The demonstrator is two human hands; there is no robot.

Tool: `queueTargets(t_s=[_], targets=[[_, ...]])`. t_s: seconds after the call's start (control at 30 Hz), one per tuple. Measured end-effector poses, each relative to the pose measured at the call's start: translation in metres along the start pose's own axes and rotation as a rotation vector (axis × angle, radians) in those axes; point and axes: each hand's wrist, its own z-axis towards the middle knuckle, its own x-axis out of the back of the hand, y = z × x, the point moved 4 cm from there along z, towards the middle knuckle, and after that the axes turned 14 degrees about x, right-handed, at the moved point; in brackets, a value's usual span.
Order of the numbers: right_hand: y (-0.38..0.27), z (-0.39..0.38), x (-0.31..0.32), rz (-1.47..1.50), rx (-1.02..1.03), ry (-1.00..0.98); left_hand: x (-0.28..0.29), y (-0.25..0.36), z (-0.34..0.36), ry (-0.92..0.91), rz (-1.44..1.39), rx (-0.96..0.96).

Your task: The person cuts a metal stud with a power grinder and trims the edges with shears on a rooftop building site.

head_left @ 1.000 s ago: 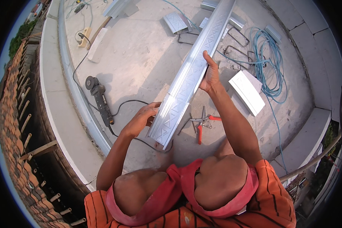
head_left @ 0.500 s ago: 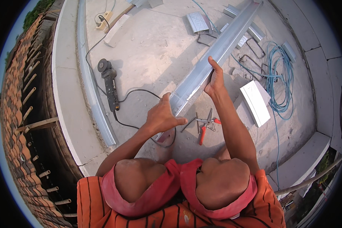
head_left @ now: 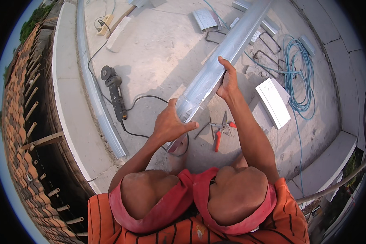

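A long, shiny galvanized metal channel (head_left: 217, 67) slants from in front of my knees up to the far right. My left hand (head_left: 170, 124) is wrapped round its near end, with the thumb stretched out to the right. Farther along, my right hand (head_left: 228, 83) grips the right side, thumb up on the edge and the other fingers hidden beneath. Below the channel, red-handled tin snips (head_left: 219, 134) lie on the concrete. An angle grinder (head_left: 116, 94) rests to the left of my left hand, its black cord running under the channel.
At the left, another metal channel (head_left: 94, 81) lies along a pale block parapet (head_left: 71, 105), beyond which is a tiled roof (head_left: 18, 150). A coiled blue hose (head_left: 299, 81), a white box-like piece (head_left: 273, 103), bent rods and channel offcuts (head_left: 207, 19) occupy the right and far floor.
The channel has turned slightly about its length, so more of its broad face shows. Both hands keep their hold, and the view has shifted a little.
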Motion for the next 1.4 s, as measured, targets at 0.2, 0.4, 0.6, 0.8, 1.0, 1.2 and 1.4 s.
queueTargets(t_s=[0.2,0.4,0.6,0.8,1.0,1.2,1.4], targets=[[-0.002,-0.002,0.003,0.015,-0.02,-0.04,-0.001,-0.014,0.01,-0.088,-0.265,-0.076],[-0.001,0.002,0.008,-0.009,-0.007,-0.024,-0.005,-0.025,0.024,-0.064,-0.057,-0.086],[0.001,0.002,0.012,-0.007,-0.031,-0.02,-0.012,-0.034,0.037,-0.097,-0.101,-0.049],[-0.001,0.0,0.011,-0.032,-0.019,0.002,-0.018,-0.036,0.038,-0.406,-0.435,-0.044],[-0.004,-0.003,0.009,-0.099,0.007,-0.006,-0.009,-0.011,0.017,-0.263,-0.353,-0.113],[-0.005,-0.007,0.003,-0.101,0.009,-0.03,-0.008,-0.01,0.016,-0.134,-0.117,-0.042],[-0.005,-0.009,0.014,-0.08,-0.05,-0.119,-0.01,-0.009,0.023,-0.172,-0.119,-0.071]])
